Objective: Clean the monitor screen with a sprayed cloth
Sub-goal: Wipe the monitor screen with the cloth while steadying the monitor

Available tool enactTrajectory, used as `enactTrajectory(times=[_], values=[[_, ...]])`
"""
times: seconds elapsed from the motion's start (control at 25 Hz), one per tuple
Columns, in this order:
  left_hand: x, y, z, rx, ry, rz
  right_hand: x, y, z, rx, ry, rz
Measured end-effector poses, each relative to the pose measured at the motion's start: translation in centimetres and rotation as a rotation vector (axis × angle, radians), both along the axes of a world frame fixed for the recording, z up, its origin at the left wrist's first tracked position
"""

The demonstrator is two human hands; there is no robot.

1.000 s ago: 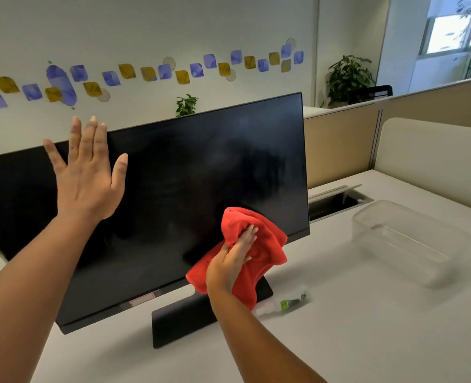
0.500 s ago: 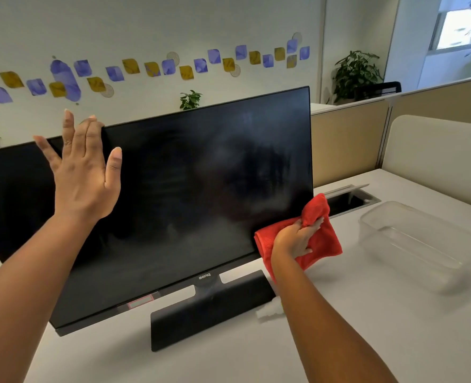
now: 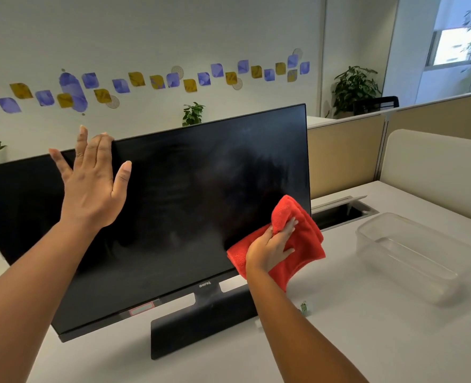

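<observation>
A black monitor stands on a white desk, its dark screen streaked with faint haze. My right hand grips a bunched red cloth and presses it against the screen's lower right corner. My left hand is raised flat with fingers straight in front of the screen's upper left area, fingertips at the top edge. A small spray bottle lies on the desk behind my right forearm, mostly hidden.
A clear plastic container sits on the desk to the right. A cable opening lies behind the monitor's right edge. A second dark screen stands at the left. Beige partitions enclose the desk's far side.
My right hand swept the cloth from the screen's lower middle to its lower right corner. Between half a second ago and now it stayed near that corner. My left hand stayed raised.
</observation>
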State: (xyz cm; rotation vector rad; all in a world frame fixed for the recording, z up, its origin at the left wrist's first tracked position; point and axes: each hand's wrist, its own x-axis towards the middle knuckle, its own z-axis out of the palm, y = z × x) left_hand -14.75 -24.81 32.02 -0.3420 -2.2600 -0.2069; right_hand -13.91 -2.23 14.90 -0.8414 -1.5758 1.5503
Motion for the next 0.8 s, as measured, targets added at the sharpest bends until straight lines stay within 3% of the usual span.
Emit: enactTrajectory(times=[0.36,0.6,0.8], values=[[0.1,0.1,-0.2,-0.014,-0.017,0.025,-3.8,0.2,9.3,0.331,0.102,-0.044],[0.0,0.4,-0.2,0.004,-0.017,0.023,-2.3,-4.8,6.9,0.849,0.151,0.105],[0.2,0.3,0.0,0.014,-0.019,0.018,-1.7,-3.3,5.0,1.193,0.040,-0.029]])
